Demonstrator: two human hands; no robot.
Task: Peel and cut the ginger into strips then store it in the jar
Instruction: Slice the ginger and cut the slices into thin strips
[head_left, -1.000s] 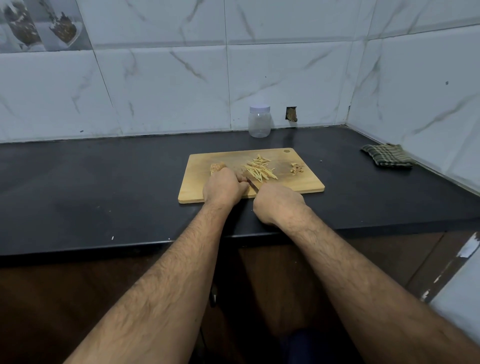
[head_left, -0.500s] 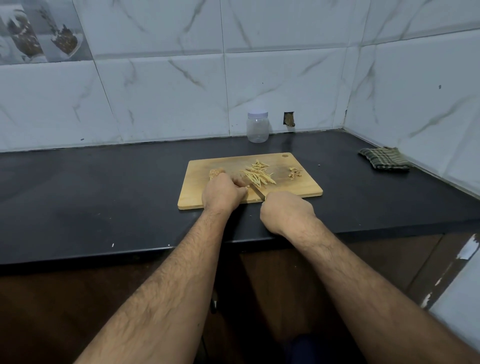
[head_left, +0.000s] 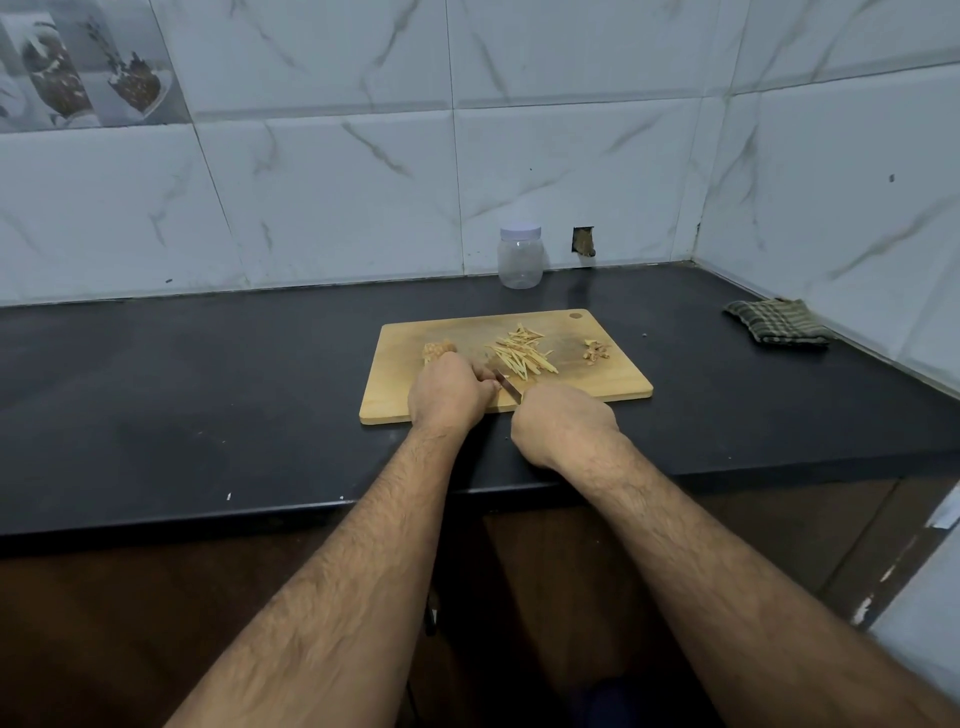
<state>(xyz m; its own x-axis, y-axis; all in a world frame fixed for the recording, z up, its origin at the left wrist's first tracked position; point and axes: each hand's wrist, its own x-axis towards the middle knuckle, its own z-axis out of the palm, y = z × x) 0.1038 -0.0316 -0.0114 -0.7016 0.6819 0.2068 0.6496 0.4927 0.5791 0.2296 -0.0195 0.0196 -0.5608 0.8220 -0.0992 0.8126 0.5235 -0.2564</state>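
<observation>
A wooden cutting board (head_left: 597, 379) lies on the black counter. A pile of pale ginger strips (head_left: 522, 351) sits in its middle. A whole ginger chunk (head_left: 436, 349) lies at the board's left, and peel scraps (head_left: 595, 351) at its right. My left hand (head_left: 449, 392) curls over a ginger piece that it hides. My right hand (head_left: 563, 426) grips a knife; the blade (head_left: 508, 385) points toward my left fingers. A clear plastic jar (head_left: 520, 257) with a white lid stands at the back wall.
A folded green checked cloth (head_left: 776, 322) lies at the counter's right, near the side wall. Tiled walls close the back and the right. The counter edge runs just under my wrists. A small hole (head_left: 583, 241) shows in the back wall.
The knife blade has shifted slightly beside my left fingers. My right hand drew back a little toward the board's front edge. The camera view tilted slightly.
</observation>
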